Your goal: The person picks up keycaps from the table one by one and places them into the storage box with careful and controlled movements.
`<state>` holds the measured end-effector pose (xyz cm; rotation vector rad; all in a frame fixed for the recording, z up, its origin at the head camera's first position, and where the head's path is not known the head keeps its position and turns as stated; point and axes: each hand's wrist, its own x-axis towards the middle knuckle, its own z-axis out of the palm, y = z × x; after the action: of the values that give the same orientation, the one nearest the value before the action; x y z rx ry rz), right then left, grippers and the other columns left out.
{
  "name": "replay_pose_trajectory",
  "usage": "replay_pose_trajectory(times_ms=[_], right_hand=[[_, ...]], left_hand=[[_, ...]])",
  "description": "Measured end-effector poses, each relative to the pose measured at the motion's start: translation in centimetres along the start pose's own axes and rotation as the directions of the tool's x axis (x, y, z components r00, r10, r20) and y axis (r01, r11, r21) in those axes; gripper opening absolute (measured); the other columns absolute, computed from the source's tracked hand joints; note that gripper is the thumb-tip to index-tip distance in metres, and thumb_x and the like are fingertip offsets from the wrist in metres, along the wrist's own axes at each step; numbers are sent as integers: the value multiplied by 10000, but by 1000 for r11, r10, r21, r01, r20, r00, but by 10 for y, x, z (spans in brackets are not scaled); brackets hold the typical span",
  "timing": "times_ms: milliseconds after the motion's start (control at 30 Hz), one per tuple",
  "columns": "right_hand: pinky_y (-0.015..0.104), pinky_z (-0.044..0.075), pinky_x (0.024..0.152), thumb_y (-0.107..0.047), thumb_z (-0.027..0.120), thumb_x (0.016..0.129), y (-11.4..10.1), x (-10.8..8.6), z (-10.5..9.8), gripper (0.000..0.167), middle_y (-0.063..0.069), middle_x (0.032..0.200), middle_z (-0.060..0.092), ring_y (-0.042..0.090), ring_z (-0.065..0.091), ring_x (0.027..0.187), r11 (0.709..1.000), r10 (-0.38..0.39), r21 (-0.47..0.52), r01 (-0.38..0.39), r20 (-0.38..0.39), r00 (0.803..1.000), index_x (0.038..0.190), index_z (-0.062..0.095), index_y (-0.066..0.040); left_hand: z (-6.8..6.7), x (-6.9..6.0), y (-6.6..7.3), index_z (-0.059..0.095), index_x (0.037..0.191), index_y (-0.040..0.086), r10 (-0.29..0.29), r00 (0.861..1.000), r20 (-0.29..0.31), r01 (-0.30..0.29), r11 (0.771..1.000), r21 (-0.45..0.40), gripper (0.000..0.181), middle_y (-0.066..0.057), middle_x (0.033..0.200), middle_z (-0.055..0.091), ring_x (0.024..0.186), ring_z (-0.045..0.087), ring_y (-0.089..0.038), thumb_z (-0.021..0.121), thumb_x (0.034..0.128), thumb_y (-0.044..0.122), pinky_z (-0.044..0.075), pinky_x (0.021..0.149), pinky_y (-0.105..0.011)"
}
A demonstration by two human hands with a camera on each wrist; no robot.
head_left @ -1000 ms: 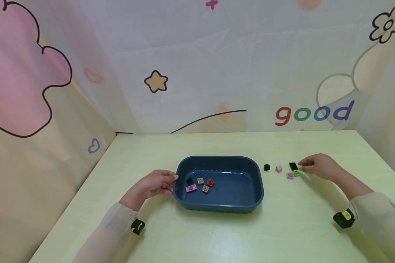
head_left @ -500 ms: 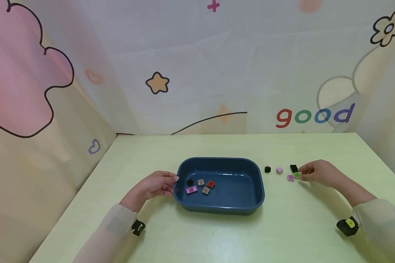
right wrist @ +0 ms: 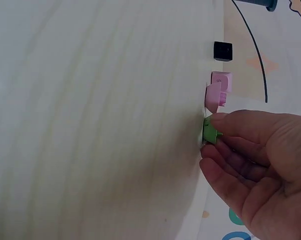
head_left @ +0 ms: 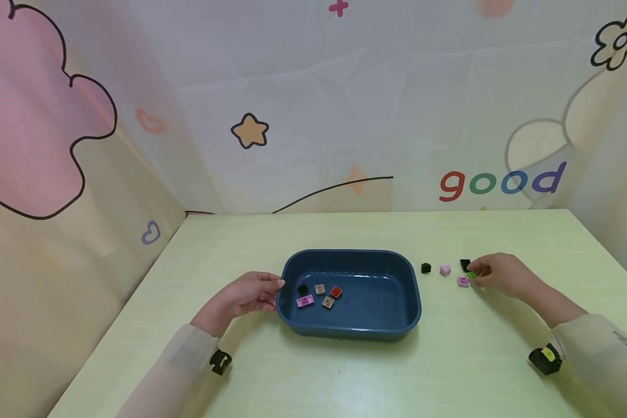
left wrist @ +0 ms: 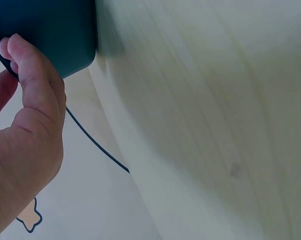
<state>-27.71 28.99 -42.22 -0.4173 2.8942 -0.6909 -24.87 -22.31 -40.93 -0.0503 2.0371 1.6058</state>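
- On a pale yellow-green table, my work lies before a hanging cloth printed with an orange star, a flower and the word "good" in coloured letters.
- Tray, one: a dark blue rectangular tray with rounded corners, near the table's middle. My left hand grips its left rim, fingers bent against the outer wall.
- Inside the tray, five: one black keycap, one wide pink keycap, one red keycap, and two beige keycaps, all in the left half.
- Outside, right of the tray, five: one cube-like black keycap, one pale pink keycap, one longer black keycap, one small pink keycap, one green keycap.
- My right hand: thumb and fingers together, pinching the green keycap at the tabletop, just beside the small pink keycap.
- Sleeves, two, pale; a black wrist camera at each cuff.
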Motion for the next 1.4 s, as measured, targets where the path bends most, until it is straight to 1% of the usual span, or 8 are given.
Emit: replay_pose_trajectory(times_ms=[200, 433, 667, 867, 933, 1033, 1167, 1400], right_hand=[[308, 508, 725, -10, 698, 878, -1, -1, -1, 301, 193, 931, 704, 237, 594, 827, 1000, 0, -12, 0, -4, 1000, 1132, 672, 148], [452, 588, 812, 7, 697, 882, -5, -6, -12, 313, 263, 1012, 719, 309, 659, 896, 1000, -27, -5, 27, 1, 1000, 1152, 664, 163], [223, 529, 697, -20, 699, 890, -12, -7, -25, 315, 230, 1009, 727, 243, 650, 881, 999, -31, 8, 31, 0, 1000, 1156, 670, 146], [168, 516, 690, -30, 689, 898, -23, -5, -38, 325, 221, 1021, 741, 238, 674, 905, 998, -54, 13, 54, 3, 999, 1175, 670, 140], [203, 553, 714, -27, 683, 906, -28, -3, -43, 323, 232, 1036, 740, 254, 686, 918, 998, -57, 20, 57, 8, 998, 1181, 667, 141], [343, 617, 788, -22, 676, 919, -38, -1, -51, 320, 250, 1059, 735, 270, 692, 924, 998, -49, 30, 48, 20, 999, 1193, 659, 142], [492, 615, 852, -19, 671, 933, -50, 0, -61, 317, 272, 1088, 724, 285, 695, 932, 998, -52, 30, 52, 15, 999, 1204, 649, 145], [374, 631, 790, -36, 676, 938, -73, 6, -73, 317, 263, 1106, 730, 260, 708, 927, 996, -86, 24, 86, -3, 996, 1213, 658, 122]], left_hand=[[1, -1, 2, 596, 1147, -15, -7, 1000, -6, 7, 1000, -9, 191, 30, 714, 635, 617, 616, -66, 515, 1065, 137, 577, 619, -171], [1, -2, 2, 599, 1152, -19, -8, 1000, -7, 8, 1000, -6, 198, 30, 720, 641, 624, 618, -72, 519, 1065, 140, 577, 621, -172], [1, -1, 1, 604, 1143, -5, -16, 1000, -12, 16, 1000, -10, 187, 36, 712, 640, 622, 617, -68, 519, 1067, 144, 575, 618, -170], [0, 0, 1, 604, 1157, -15, -9, 1000, -9, 9, 1000, -5, 203, 36, 712, 642, 623, 623, -65, 523, 1068, 148, 580, 625, -170], [0, 0, 1, 608, 1150, -12, -7, 1000, -10, 7, 1000, -5, 198, 36, 712, 642, 623, 622, -66, 525, 1066, 147, 582, 628, -172], [0, -1, 2, 610, 1140, -6, -11, 1000, -11, 10, 1000, -6, 189, 36, 712, 641, 624, 621, -65, 526, 1066, 146, 581, 629, -172], [0, -1, 2, 610, 1132, 0, -17, 1000, -18, 17, 1000, -9, 180, 33, 713, 641, 626, 622, -68, 526, 1065, 145, 580, 625, -172], [2, -1, 4, 603, 1169, -21, -17, 1000, -26, 17, 1000, -2, 212, 34, 713, 636, 629, 618, -68, 529, 1064, 147, 578, 624, -173]])
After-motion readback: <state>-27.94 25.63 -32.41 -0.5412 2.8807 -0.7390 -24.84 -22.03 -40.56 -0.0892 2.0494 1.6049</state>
